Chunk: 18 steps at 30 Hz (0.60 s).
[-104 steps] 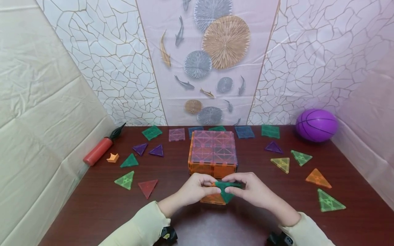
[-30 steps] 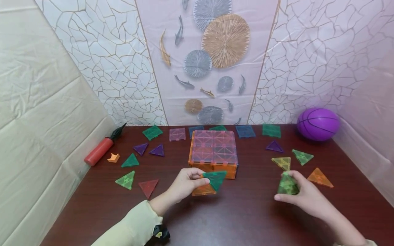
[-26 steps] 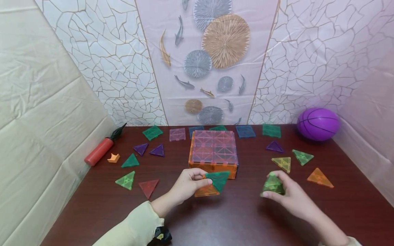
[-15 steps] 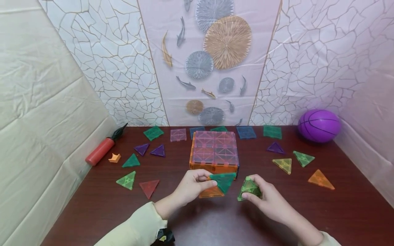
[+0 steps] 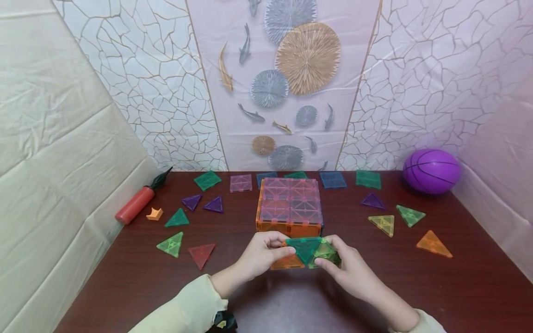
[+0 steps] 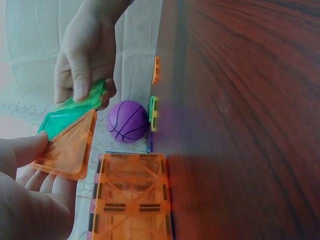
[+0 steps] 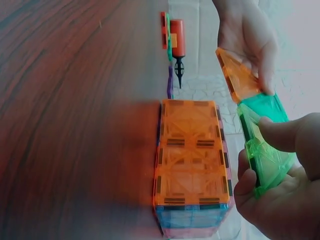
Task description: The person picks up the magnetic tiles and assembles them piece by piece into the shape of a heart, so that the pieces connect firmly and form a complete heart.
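Observation:
My left hand (image 5: pixel 260 256) pinches a joined pair of see-through magnetic tiles, an orange triangle (image 5: pixel 287 262) and a dark green triangle (image 5: pixel 306 249), between thumb and fingers. From the other side my right hand (image 5: pixel 351 270) grips a light green triangular magnetic tile (image 7: pixel 265 155), whose edge meets the dark green one. In the left wrist view the orange tile (image 6: pixel 70 150) is nearest, with the light green tile (image 6: pixel 90 100) at the far end of the row. The three tiles are held above the table, in front of a box of magnetic tiles (image 5: pixel 290 200) with pink top and orange front.
Loose triangular tiles lie on both sides, among them a red triangle (image 5: pixel 201 255) and an orange triangle (image 5: pixel 434 243). Several square tiles line the back, such as a blue square (image 5: pixel 333 179). A red pump (image 5: pixel 135 205), orange crown piece (image 5: pixel 154 214) and purple ball (image 5: pixel 432 170) stand farther out.
My right hand let go of the joined tiles, took the light green triangle from the table's right side and brought it left against the dark green one. My left hand kept its hold.

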Motion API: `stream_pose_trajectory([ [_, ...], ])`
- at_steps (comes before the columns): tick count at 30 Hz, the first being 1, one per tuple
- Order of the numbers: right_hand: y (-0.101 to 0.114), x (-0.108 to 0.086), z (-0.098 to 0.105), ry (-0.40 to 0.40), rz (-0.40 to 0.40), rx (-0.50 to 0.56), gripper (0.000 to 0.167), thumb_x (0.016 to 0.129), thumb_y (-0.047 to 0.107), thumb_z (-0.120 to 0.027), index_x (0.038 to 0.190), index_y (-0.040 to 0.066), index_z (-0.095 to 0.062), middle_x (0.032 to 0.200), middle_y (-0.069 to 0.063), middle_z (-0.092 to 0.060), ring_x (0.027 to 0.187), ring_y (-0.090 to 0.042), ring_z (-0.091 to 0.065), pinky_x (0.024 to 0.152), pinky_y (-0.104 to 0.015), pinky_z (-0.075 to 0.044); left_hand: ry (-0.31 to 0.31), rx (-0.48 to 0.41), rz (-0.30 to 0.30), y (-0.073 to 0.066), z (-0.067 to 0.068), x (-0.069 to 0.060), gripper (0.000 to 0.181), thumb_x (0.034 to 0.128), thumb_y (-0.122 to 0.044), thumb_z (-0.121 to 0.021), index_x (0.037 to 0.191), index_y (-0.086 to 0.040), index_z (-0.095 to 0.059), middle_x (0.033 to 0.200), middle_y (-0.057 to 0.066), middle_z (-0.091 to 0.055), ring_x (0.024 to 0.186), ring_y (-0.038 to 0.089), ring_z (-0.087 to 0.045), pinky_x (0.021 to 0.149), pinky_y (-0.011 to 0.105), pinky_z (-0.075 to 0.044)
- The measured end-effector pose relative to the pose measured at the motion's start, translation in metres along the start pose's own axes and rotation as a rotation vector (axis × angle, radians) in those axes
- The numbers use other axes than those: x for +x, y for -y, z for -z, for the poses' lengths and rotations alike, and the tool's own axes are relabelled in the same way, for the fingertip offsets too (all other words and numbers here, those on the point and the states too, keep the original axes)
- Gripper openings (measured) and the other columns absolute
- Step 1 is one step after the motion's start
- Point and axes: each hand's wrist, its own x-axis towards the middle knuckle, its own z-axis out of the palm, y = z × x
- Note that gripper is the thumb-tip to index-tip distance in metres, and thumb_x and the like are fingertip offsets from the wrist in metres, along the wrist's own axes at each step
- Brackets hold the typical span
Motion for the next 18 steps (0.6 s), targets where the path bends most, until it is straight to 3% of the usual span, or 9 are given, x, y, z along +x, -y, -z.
stream_pose_trajectory([
  [12,-0.008,0.009,-0.010,0.001,0.055,-0.026,0.020,0.090,0.011,-0.066,0.108,0.008,-0.057,0.087,0.005,-0.065,0.073,-0.001,-0.055,0.063,-0.023,-0.048,0.003,0.038,-0.009,0.009,0.008,0.002,0.015,0.0844,-0.008,-0.073,0.092,0.004,-0.071,0.080,0.016,-0.071,0.061,0.005,-0.053,0.057,0.019,-0.044],
  [18,-0.016,0.021,-0.017,0.069,0.006,-0.029,0.011,0.091,0.011,-0.066,0.102,0.010,-0.067,0.091,0.002,-0.070,0.080,-0.003,-0.062,0.068,-0.025,-0.052,0.000,0.111,-0.007,0.023,0.019,0.003,0.013,0.0819,-0.006,-0.075,0.090,0.005,-0.073,0.081,0.013,-0.070,0.064,0.004,-0.054,0.057,0.019,-0.046],
])
